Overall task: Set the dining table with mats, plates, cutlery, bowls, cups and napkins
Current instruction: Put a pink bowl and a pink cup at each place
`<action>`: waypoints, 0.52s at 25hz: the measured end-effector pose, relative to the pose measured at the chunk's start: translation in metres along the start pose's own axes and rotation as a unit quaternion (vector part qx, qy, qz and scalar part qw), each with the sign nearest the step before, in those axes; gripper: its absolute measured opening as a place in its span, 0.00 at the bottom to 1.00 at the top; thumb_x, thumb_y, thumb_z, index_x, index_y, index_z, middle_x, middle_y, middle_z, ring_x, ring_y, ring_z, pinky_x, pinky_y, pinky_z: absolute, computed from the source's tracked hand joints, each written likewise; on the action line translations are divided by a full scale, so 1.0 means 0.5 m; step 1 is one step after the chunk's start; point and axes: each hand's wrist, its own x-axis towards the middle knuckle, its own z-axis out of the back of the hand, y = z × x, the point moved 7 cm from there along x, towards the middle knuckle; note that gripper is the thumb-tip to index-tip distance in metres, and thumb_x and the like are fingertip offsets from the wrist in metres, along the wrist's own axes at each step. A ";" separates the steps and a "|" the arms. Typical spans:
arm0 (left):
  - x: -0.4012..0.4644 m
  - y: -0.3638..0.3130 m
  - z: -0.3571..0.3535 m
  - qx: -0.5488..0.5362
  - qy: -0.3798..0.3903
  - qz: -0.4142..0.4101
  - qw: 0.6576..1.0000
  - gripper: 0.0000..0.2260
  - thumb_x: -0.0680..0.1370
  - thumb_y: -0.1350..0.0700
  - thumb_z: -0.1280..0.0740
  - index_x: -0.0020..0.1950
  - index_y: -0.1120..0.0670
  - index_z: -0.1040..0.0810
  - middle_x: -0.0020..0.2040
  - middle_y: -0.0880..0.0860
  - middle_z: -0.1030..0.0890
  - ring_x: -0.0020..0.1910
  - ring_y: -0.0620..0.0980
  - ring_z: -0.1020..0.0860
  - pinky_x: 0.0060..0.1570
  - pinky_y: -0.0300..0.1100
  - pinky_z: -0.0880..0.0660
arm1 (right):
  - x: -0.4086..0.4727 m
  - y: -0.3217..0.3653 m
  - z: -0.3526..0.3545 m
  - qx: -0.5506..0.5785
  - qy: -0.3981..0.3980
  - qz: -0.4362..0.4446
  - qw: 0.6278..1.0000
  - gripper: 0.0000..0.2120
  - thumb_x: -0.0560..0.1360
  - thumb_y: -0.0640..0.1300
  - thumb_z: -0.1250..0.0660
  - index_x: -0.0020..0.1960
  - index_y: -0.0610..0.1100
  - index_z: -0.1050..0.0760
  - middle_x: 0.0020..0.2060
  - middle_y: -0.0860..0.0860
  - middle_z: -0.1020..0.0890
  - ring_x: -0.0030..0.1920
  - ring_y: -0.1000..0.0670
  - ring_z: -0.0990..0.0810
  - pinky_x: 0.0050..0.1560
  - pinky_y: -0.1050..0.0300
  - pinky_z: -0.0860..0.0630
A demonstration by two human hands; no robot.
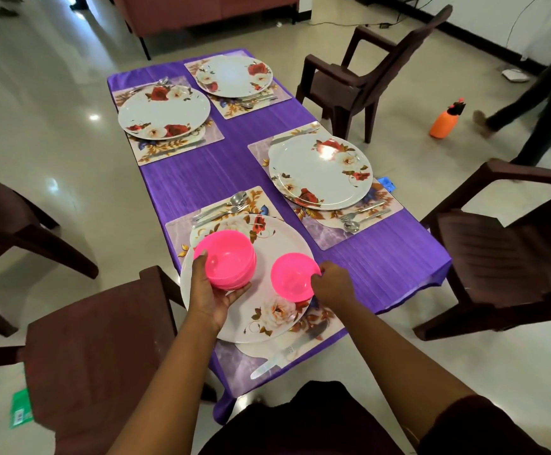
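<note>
My left hand (213, 292) grips a stack of pink bowls (229, 261) above the nearest floral plate (267, 320). My right hand (333, 282) pinches the rim of a single pink bowl (292, 277), which sits low over the same plate. That plate rests on a floral mat (244, 362) with a knife (287, 354) at its near side and a spoon and forks (224, 206) at its far side. Three other floral plates lie on mats: right (320, 174), far left (164, 110), far middle (234, 75).
The table wears a purple cloth (198, 172). Dark brown plastic chairs stand at near left (103, 339), far left (11, 224), right (504, 251) and far right (359, 77). An orange spray bottle (444, 121) stands on the floor by a walking person's legs (530, 106).
</note>
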 end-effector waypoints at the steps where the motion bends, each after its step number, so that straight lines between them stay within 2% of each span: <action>1: -0.001 0.001 -0.002 0.003 0.001 -0.002 1.000 0.28 0.75 0.42 0.33 0.72 0.49 0.35 0.63 0.59 0.26 0.60 0.63 0.24 0.47 0.62 0.20 | 0.000 0.000 -0.001 -0.003 0.005 0.002 1.000 0.10 0.77 0.40 0.38 0.54 0.37 0.23 0.41 0.47 0.22 0.42 0.48 0.23 0.30 0.64 0.34; 6: -0.006 0.010 -0.011 0.003 0.004 0.001 1.000 0.27 0.75 0.42 0.34 0.71 0.49 0.35 0.61 0.59 0.25 0.60 0.63 0.24 0.51 0.63 0.22 | 0.002 -0.005 -0.008 -0.018 0.021 0.007 1.000 0.12 0.76 0.41 0.37 0.56 0.37 0.24 0.42 0.46 0.21 0.43 0.47 0.22 0.32 0.62 0.29; 8: -0.007 0.015 -0.010 0.005 0.006 0.005 1.000 0.28 0.74 0.42 0.33 0.70 0.50 0.34 0.61 0.59 0.25 0.59 0.63 0.23 0.51 0.62 0.22 | 0.007 -0.006 -0.011 -0.026 0.031 0.006 0.999 0.12 0.75 0.41 0.37 0.56 0.37 0.24 0.45 0.44 0.19 0.45 0.45 0.21 0.36 0.59 0.27; 10: -0.009 0.019 -0.011 0.007 0.011 0.005 1.000 0.25 0.76 0.43 0.34 0.69 0.50 0.34 0.61 0.60 0.25 0.58 0.63 0.23 0.51 0.62 0.22 | 0.010 -0.005 -0.013 -0.037 0.038 0.003 0.999 0.13 0.75 0.42 0.37 0.57 0.38 0.24 0.48 0.42 0.19 0.46 0.44 0.21 0.39 0.56 0.26; 13: -0.008 0.022 -0.014 0.005 0.020 0.004 1.000 0.23 0.77 0.44 0.35 0.69 0.49 0.34 0.61 0.60 0.25 0.59 0.63 0.23 0.52 0.62 0.22 | 0.005 -0.003 -0.009 -0.057 0.035 -0.007 0.998 0.15 0.76 0.47 0.37 0.59 0.39 0.27 0.51 0.43 0.20 0.49 0.44 0.21 0.43 0.54 0.24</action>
